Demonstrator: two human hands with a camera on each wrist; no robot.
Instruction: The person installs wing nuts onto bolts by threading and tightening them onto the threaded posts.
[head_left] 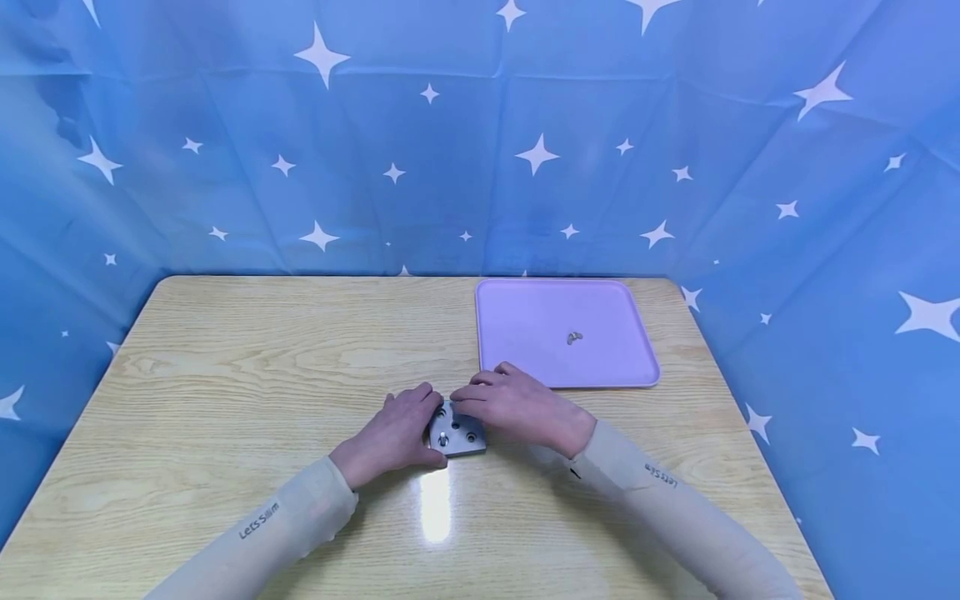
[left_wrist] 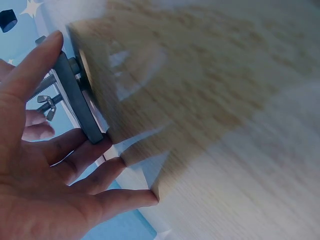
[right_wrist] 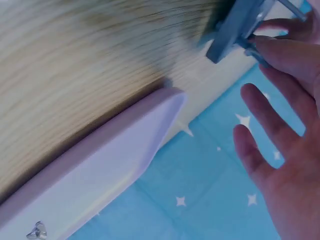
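Note:
A thick grey metal plate with several holes and upright threaded bolts stands slightly raised over the wooden table. My left hand grips it by the edges, thumb on one side and fingers on the other. On one bolt sits a wing nut, plain in the left wrist view. My right hand is over the plate's far right corner. In the right wrist view its thumb and index finger pinch a small grey winged piece beside the plate, while the other fingers spread away.
A shallow purple tray lies at the back right of the table, close beyond my right hand. Small metal wing nuts rest in it. A blue star-patterned cloth hangs behind and along both sides.

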